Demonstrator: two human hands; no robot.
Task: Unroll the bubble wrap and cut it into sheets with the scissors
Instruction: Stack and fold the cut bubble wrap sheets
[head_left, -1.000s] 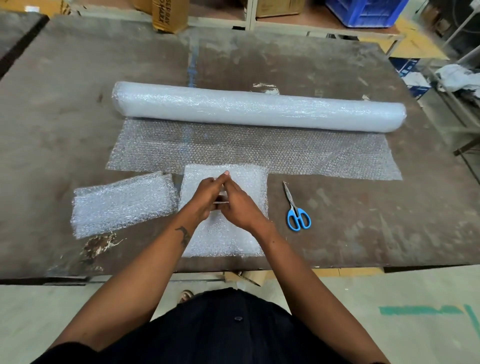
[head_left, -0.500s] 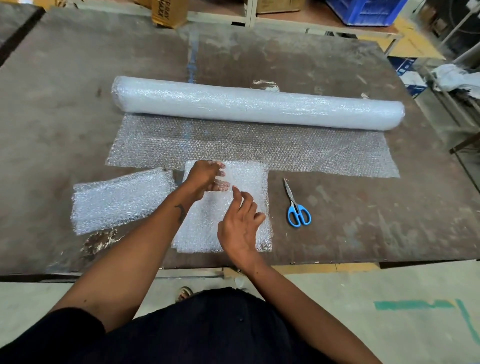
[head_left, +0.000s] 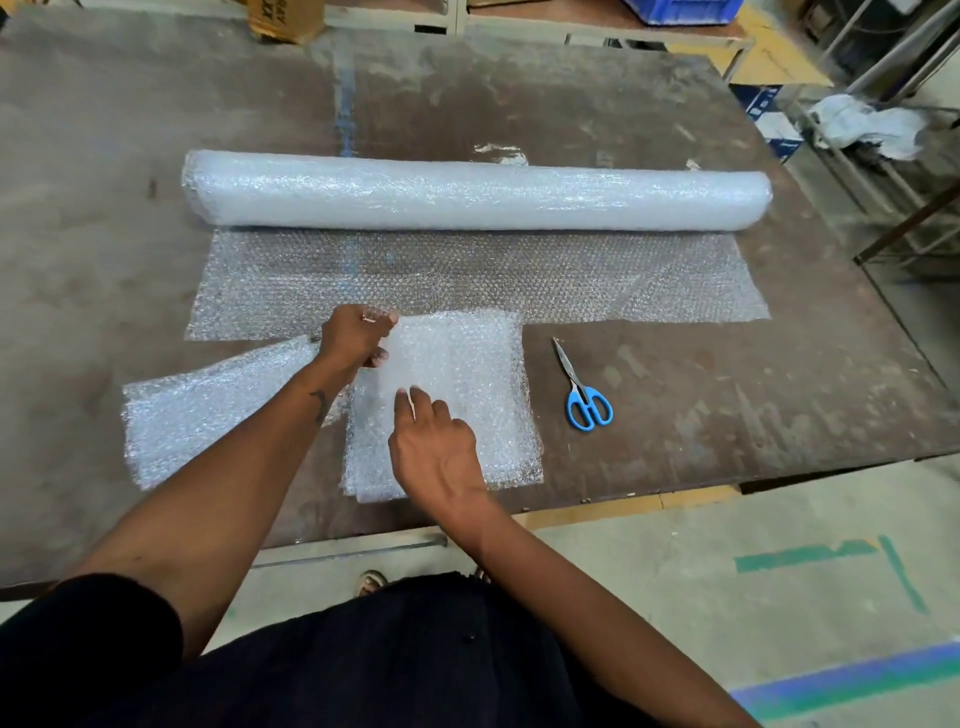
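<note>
Hands on the cut sheet (head_left: 462, 374): left (head_left: 356, 338) pinching its corner, right (head_left: 434, 447) flat, fingers relaxed.

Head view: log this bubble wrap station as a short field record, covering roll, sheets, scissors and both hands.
roll: bubble wrap roll lies across the table, a stretch unrolled toward the person
cut sheets: folded sheet stack at the near edge; second sheet pile to its left
scissors: blue-handled scissors lie closed right of the stack, untouched
left hand: left hand pinches the stack's far left corner
right hand: right hand rests on the stack, fingers relaxed
</note>
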